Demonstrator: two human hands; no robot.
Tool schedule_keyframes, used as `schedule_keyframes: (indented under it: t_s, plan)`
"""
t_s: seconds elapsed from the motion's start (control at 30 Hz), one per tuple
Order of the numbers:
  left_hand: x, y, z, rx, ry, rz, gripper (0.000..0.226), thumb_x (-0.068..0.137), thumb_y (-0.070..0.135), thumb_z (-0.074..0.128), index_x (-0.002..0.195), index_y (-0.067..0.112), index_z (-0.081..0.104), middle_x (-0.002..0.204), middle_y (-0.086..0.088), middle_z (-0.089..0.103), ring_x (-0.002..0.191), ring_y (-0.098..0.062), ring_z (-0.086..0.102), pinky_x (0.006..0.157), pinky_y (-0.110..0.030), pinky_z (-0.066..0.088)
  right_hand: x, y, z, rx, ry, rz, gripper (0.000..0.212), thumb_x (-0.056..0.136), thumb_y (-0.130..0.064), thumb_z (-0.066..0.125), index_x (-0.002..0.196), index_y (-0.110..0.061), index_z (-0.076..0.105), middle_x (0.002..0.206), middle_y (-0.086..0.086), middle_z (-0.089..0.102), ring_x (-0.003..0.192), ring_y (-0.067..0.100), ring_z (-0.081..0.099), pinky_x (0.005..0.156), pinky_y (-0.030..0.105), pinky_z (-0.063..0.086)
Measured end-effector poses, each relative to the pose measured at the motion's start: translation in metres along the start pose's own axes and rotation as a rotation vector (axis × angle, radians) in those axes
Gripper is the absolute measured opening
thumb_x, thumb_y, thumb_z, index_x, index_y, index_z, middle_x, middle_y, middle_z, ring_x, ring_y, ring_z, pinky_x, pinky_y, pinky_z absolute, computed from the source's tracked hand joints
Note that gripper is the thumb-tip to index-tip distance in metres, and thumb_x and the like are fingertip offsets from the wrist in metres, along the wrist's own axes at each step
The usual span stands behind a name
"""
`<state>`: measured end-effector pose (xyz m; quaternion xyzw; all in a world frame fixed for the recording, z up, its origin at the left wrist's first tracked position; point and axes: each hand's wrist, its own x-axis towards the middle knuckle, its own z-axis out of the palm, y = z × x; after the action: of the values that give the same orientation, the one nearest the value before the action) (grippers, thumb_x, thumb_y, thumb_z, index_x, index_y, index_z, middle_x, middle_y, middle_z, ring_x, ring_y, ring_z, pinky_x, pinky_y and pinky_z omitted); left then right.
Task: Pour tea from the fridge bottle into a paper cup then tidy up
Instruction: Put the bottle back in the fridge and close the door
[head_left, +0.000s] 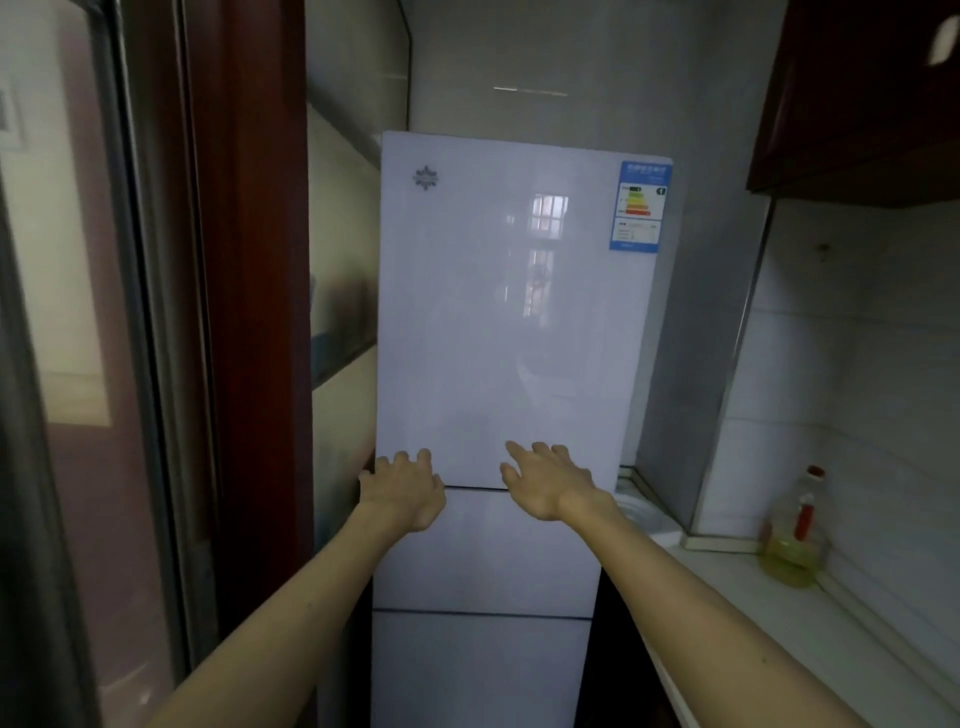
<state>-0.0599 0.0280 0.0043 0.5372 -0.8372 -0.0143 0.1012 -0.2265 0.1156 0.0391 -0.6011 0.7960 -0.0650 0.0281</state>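
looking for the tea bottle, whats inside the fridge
Cannot be seen: all three doors of the white fridge are shut, so its contents are hidden. The left hand is at the top door's lower left corner; the right hand reaches toward its bottom edge.

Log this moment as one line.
stage: opening fridge | fridge: shut | left hand: at door's lower left edge | right hand: open, near door

Energy label (640, 207) text illegibly small

Tall white glossy glass-fronted fridge (498, 364): stood upright in a narrow corner, three doors stacked, all shut. Blue energy label (640, 207) sat at the upper door's top right corner, a small snowflake emblem (426, 178) at top left.
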Motion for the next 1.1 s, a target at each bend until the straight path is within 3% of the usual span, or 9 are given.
schedule_keyframes:
  t_s: [0.37, 0.5, 1.1]
  plan:
    - [-0.077, -0.021, -0.009, -0.041, 0.065, 0.084, 0.039, 0.099, 0.036, 0.032, 0.123, 0.008, 0.045, 0.122, -0.016, 0.055, 0.108, -0.032, 0.053, 0.091, -0.045, 0.047, -0.074, -0.027, 0.019, 0.027, -0.002, 0.027, 0.052, 0.104, -0.042, 0.019, 0.155, -0.03, 0.016, 0.159, 0.005, 0.024, 0.143, 0.031, 0.019, 0.111, 0.052, 0.03]
    - [-0.101, -0.017, -0.006, -0.022, 0.055, 0.096, 0.04, 0.099, 0.037, 0.032, 0.122, 0.008, 0.046, 0.127, -0.016, 0.053, 0.113, -0.032, 0.051, 0.091, -0.044, 0.046, -0.101, -0.033, 0.024, 0.028, 0.003, 0.051, 0.052, 0.104, -0.042, 0.02, 0.154, -0.028, 0.018, 0.157, 0.006, 0.027, 0.143, 0.031, 0.02, 0.11, 0.052, 0.031]
    - [-0.199, 0.083, -0.027, -0.018, -0.022, 0.21, 0.044, 0.1, 0.04, 0.03, 0.127, 0.008, 0.043, 0.133, -0.018, 0.048, 0.119, -0.034, 0.047, 0.098, -0.046, 0.041, -0.242, 0.031, 0.0, -0.004, 0.12, 0.166, 0.051, 0.101, -0.04, 0.028, 0.149, -0.02, 0.03, 0.149, 0.013, 0.037, 0.136, 0.033, 0.031, 0.106, 0.05, 0.037]
